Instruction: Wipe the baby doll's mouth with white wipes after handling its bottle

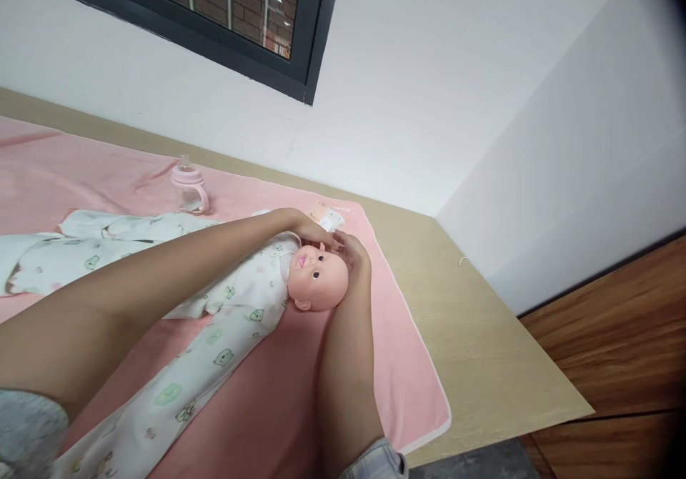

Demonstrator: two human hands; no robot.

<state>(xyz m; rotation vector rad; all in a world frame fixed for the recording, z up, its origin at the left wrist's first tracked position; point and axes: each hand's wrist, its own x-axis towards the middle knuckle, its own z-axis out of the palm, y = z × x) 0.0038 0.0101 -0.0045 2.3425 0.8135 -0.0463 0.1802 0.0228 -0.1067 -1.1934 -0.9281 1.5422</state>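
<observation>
A doll (319, 279) lies face up in white, green-printed clothes (262, 272), its bald head pink, its eyes dark. The left hand (308, 227) and right hand (354, 250) meet beside the head, fingers loosely curled; whether they grip it I cannot tell. White walls (407, 93) back a pale table (455, 300), pink blanket (396, 364) and pink-lidded bottle (187, 186).
</observation>
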